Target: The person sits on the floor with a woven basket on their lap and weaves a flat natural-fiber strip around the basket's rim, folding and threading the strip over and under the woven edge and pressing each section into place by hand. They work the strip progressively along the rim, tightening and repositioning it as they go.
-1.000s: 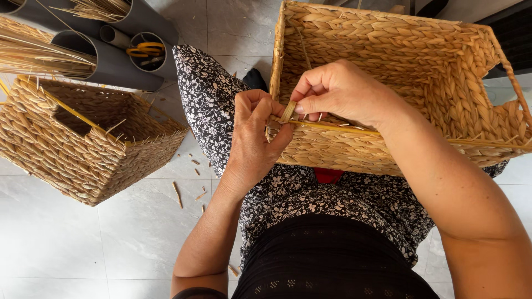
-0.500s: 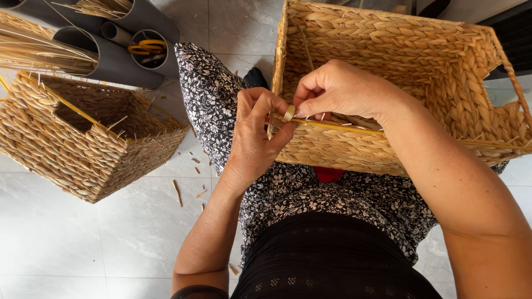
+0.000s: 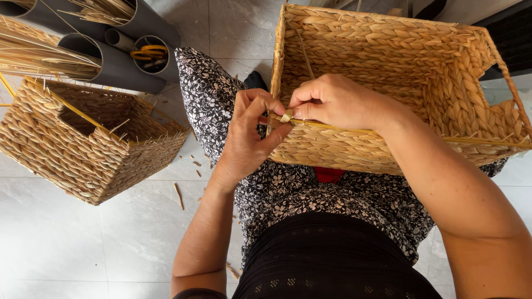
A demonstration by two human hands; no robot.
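A large rectangular woven straw basket (image 3: 421, 61) rests on my lap, its opening facing up. My left hand (image 3: 250, 133) grips the basket's near left corner, thumb and fingers pinching a pale straw strand (image 3: 286, 117) at the rim. My right hand (image 3: 332, 102) reaches over the near rim and pinches the same strand from the other side. A thin yellow rod (image 3: 343, 129) runs along the near rim under my right forearm.
A second woven basket (image 3: 83, 149) with loose straw ends stands on the pale tiled floor at the left. Behind it lie grey tubes (image 3: 119, 69) holding straw bundles and yellow-handled scissors (image 3: 145, 53). Straw scraps litter the tiles (image 3: 178, 195).
Both hands stay at the basket's near left corner; the fingers have shifted slightly on the strand. The basket has not moved.
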